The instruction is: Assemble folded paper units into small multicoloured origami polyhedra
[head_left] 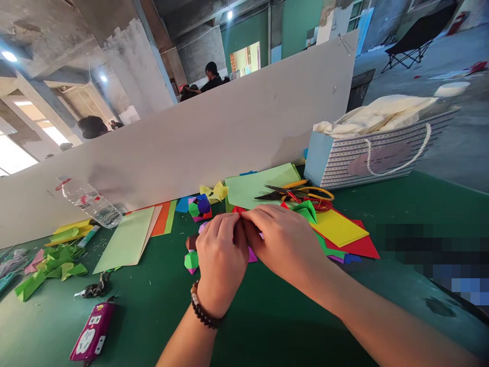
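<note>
My left hand (223, 252), with a beaded bracelet on its wrist, and my right hand (284, 237) meet over the table, fingertips pinched together. Between them a bit of red folded paper (239, 209) shows; the backs of my hands hide most of it. Purple paper (252, 255) peeks out below my fingers. Left of my left hand lie folded paper pieces, among them a green one (191, 260) and a multicoloured one (199, 207). Scissors (290, 192) with red and yellow handles rest beyond my right hand, near a green folded piece (305, 210) and yellow paper (340, 228).
A white partition (229, 142) closes off the table's far side. A striped paper bag (367, 158) stands at the right. Leftward are a water bottle (91, 204), pale green sheets (124, 237), green paper scraps (57, 265) and a purple packet (92, 331). People are beyond the partition.
</note>
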Action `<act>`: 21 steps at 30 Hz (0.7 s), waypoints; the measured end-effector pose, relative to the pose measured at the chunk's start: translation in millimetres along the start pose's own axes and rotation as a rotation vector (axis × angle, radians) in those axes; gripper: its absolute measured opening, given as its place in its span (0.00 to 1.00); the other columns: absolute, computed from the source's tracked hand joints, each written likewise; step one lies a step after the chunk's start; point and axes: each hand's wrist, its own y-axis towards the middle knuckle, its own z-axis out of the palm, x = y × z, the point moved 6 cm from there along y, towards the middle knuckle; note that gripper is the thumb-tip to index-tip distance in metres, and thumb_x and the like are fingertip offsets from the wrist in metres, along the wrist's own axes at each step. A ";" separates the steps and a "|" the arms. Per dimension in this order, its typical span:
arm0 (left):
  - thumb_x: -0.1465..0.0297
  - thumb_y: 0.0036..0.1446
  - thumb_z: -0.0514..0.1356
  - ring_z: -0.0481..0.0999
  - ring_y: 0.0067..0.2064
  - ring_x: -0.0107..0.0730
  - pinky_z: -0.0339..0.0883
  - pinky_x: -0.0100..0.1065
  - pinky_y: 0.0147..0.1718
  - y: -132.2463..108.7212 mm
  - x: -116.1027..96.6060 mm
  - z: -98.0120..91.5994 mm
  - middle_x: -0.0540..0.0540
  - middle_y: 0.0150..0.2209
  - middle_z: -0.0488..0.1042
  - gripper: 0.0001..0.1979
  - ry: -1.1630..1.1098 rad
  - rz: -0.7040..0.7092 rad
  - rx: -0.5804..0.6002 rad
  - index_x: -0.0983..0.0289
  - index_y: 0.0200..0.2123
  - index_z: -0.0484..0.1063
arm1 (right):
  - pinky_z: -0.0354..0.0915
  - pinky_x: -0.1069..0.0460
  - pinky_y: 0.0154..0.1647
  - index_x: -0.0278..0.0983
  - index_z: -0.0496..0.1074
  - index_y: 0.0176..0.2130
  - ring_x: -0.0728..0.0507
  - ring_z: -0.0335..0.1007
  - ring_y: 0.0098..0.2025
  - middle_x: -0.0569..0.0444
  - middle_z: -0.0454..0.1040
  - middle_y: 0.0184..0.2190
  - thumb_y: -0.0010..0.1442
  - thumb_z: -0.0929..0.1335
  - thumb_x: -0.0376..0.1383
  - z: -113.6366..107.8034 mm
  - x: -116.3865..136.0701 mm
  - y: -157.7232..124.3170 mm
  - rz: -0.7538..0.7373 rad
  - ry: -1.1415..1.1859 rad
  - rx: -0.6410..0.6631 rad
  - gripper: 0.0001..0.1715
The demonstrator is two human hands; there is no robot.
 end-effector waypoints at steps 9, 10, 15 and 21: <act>0.76 0.57 0.58 0.74 0.30 0.29 0.68 0.31 0.29 2.7 6.0 1.1 0.52 0.29 0.76 0.05 -0.082 -0.171 0.032 0.63 0.33 0.73 | 0.57 0.52 0.28 0.35 0.73 0.29 0.46 0.70 0.29 0.52 0.75 0.26 0.59 0.64 0.28 -3.8 -0.5 0.0 -0.033 0.066 0.020 0.11; 0.75 0.57 0.58 0.74 0.30 0.29 0.68 0.30 0.29 3.2 7.6 1.2 0.52 0.30 0.76 0.05 -0.106 -0.197 0.040 0.63 0.33 0.73 | 0.57 0.52 0.29 0.35 0.73 0.29 0.46 0.70 0.29 0.52 0.76 0.26 0.59 0.64 0.28 -4.4 -1.2 0.4 -0.032 0.075 0.023 0.11; 0.72 0.58 0.58 0.77 0.35 0.30 0.73 0.31 0.34 5.4 12.4 1.9 0.53 0.33 0.77 0.04 -0.349 -0.270 0.132 0.63 0.36 0.74 | 0.57 0.51 0.29 0.36 0.74 0.30 0.45 0.72 0.30 0.52 0.77 0.27 0.59 0.65 0.28 -11.4 -7.9 2.3 -0.004 0.056 -0.016 0.09; 0.78 0.58 0.56 0.79 0.39 0.30 0.75 0.31 0.38 6.5 14.3 -1.0 0.53 0.37 0.79 0.11 -0.372 -0.235 0.128 0.62 0.40 0.75 | 0.57 0.51 0.29 0.35 0.73 0.30 0.45 0.71 0.29 0.53 0.76 0.26 0.61 0.64 0.29 -15.2 -4.9 1.6 -0.034 0.037 -0.061 0.10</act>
